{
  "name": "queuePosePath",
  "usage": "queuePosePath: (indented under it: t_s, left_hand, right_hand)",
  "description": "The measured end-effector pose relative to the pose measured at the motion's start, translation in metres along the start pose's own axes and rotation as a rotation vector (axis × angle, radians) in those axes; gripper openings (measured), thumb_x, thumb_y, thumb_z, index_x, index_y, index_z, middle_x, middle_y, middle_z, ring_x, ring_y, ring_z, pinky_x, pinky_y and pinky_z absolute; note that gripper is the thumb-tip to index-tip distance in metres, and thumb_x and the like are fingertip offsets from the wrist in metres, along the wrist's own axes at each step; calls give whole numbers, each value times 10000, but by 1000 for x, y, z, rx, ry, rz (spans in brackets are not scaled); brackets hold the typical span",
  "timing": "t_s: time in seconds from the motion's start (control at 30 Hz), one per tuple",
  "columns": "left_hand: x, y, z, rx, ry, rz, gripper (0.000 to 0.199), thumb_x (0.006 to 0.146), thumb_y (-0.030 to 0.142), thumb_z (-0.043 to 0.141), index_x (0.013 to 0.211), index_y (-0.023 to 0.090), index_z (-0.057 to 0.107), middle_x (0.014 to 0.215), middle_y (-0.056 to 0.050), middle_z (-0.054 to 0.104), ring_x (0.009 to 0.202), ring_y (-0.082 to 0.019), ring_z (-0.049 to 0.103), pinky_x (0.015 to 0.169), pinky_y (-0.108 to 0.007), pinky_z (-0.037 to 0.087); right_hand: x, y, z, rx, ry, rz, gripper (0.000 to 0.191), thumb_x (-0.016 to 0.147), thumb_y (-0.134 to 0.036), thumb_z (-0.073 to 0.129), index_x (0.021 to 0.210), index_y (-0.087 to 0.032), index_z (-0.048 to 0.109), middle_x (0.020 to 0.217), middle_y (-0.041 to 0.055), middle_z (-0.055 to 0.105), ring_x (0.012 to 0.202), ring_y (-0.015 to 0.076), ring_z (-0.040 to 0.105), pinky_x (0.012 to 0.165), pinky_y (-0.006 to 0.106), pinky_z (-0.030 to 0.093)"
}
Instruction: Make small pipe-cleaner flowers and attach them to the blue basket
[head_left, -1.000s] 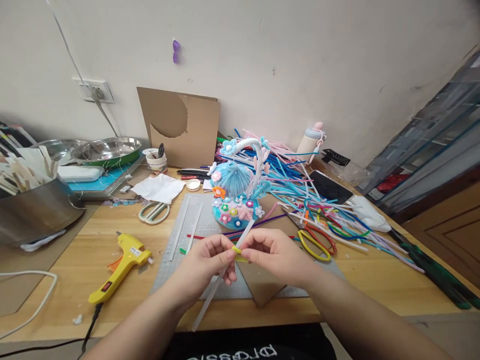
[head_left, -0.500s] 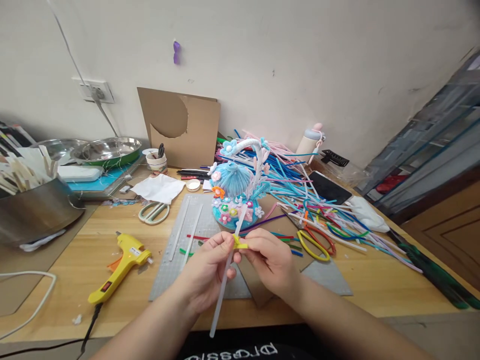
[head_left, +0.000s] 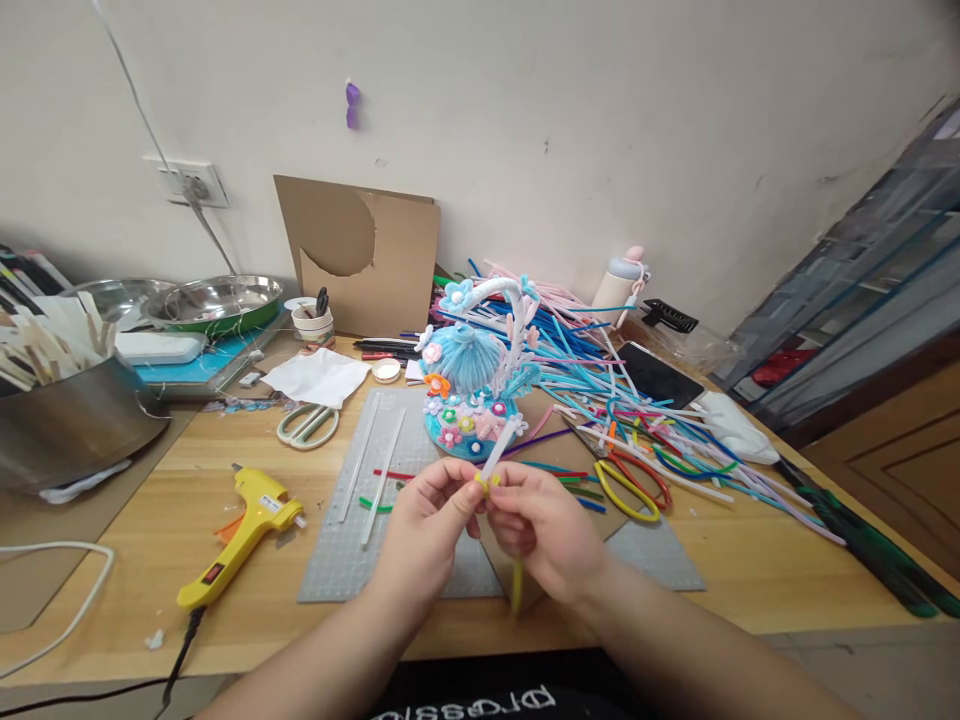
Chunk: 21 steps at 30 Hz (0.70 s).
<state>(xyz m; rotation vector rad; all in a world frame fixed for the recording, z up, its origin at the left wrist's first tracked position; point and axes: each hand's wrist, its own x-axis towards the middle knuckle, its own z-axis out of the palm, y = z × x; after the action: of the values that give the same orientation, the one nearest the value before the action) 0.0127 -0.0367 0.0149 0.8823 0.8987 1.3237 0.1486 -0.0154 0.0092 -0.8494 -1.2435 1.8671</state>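
My left hand (head_left: 431, 525) and my right hand (head_left: 551, 530) meet at the middle, fingertips pinched close together. Between them is a translucent glue stick (head_left: 501, 445), its upper end pointing up and away from me; its lower part is hidden. A yellow pipe cleaner (head_left: 517, 588) lies around the stick at my fingertips, and a blurred length of it hangs below my right hand. Just behind stands a small blue craft house (head_left: 466, 360) on a flowered base, with a white arch (head_left: 511, 330) over it. Two more glue sticks (head_left: 384, 480) rest on the grey cutting mat (head_left: 330, 560).
A yellow glue gun (head_left: 251, 530) lies at left, its cord running to the front edge. Yellow-and-orange-handled scissors (head_left: 630, 492) are at right, near a heap of coloured pipe cleaners (head_left: 570, 330). White-handled scissors (head_left: 309, 427) lie near a metal pot (head_left: 75, 420) of sticks.
The glue stick has tilted further right, and its long lower end no longer shows. A length of yellow pipe cleaner now hangs below my right hand. Both hands stay together.
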Motion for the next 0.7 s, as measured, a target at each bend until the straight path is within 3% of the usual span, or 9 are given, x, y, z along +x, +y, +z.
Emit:
queuePosePath:
  t_s: [0.07, 0.1, 0.13, 0.23, 0.3, 0.5, 0.7]
  left_hand:
    - [-1, 2, -2, 80, 1, 57, 219, 683, 314, 758, 723, 143, 628, 652, 8, 581, 573, -96, 491, 505, -201, 405]
    - [-1, 3, -4, 98, 1, 58, 217, 689, 318, 753, 727, 143, 629, 647, 7, 584, 569, -97, 490, 510, -204, 407]
    - [-1, 4, -5, 93, 5, 47, 221, 695, 328, 748, 736, 146, 628, 635, 9, 582, 562, -98, 489, 508, -205, 408]
    - [-1, 7, -8, 14, 18, -18, 249, 696, 358, 746, 768, 155, 621, 599, 21, 566, 543, -96, 484, 486, -195, 408]
    - [-2, 9, -8, -17, 19, -51, 264, 692, 369, 750, 766, 153, 618, 600, 21, 565, 529, -88, 479, 471, -185, 402]
    - [-3, 8, -4, -27, -5, -89, 270, 692, 375, 751, 745, 143, 623, 618, 20, 570, 479, -62, 445, 448, -175, 396]
    - [0, 4, -6, -2, -16, -50, 270, 671, 354, 773, 734, 135, 630, 616, 15, 581, 517, -73, 481, 465, -172, 411]
  right_hand:
    - [1, -7, -3, 172, -222, 303, 224, 792, -355, 514, 668, -187, 432, 474, -119, 202, 367, 43, 94, 346, 170, 127]
    - [1, -9, -3, 189, -273, 351, 219, 802, -362, 500, 690, -185, 435, 486, -118, 214, 372, 40, 85, 348, 167, 113]
    - [0, -11, -2, 159, -255, 309, 205, 813, -364, 501, 736, -182, 448, 504, -109, 264, 377, 40, 114, 354, 164, 123]
    - [-6, -11, 3, -129, 47, -108, 211, 801, -323, 577, 934, -204, 464, 673, -48, 455, 479, 65, 360, 414, 164, 268]
    - [-9, -10, 5, -363, 164, -318, 268, 785, -290, 606, 1002, -225, 463, 777, -19, 503, 611, 100, 473, 496, 190, 374]
    - [-10, -11, -3, -779, 95, -548, 191, 812, -241, 580, 989, -216, 512, 811, 8, 547, 704, 138, 534, 612, 246, 465]
    - [-9, -11, -9, -942, 51, -661, 133, 827, -194, 549, 960, -202, 544, 809, 24, 573, 730, 150, 546, 643, 252, 465]
